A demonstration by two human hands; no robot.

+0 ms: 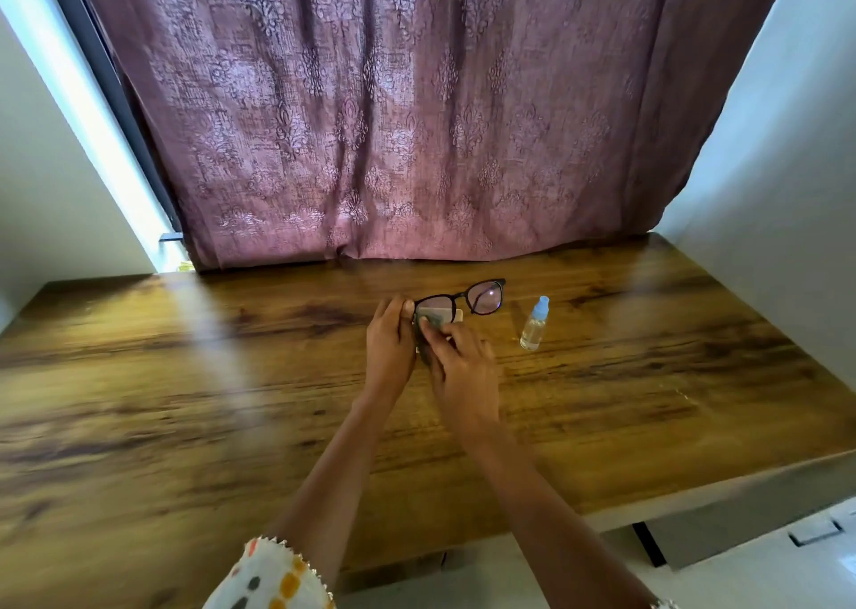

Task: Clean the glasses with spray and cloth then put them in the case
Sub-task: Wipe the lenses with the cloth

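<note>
We are holding one pair of black-framed glasses just above the wooden tabletop, toward its far edge and a little right of the middle. Our left hand is gripping the frame's left end, its fingers curled and pinching the rim at the corner. Our right hand is pressing a small pale cloth against the left lens, its fingers close together and pinching the cloth onto the glass. The cloth is carrying a faint printed pattern, too blurred for us to read. The right lens is sticking out uncovered, tilted up toward the far edge.

One small clear spray bottle with a light blue cap is standing upright on the tabletop just to the right of the glasses, apart from both hands; we cannot make out any label on it.

A maroon patterned curtain is hanging behind the far edge. White walls are closing in at the left and right sides. A white sleeve with orange and grey spots is showing on our left arm near the near edge. We cannot tell whether a case is lying beneath the hands.
</note>
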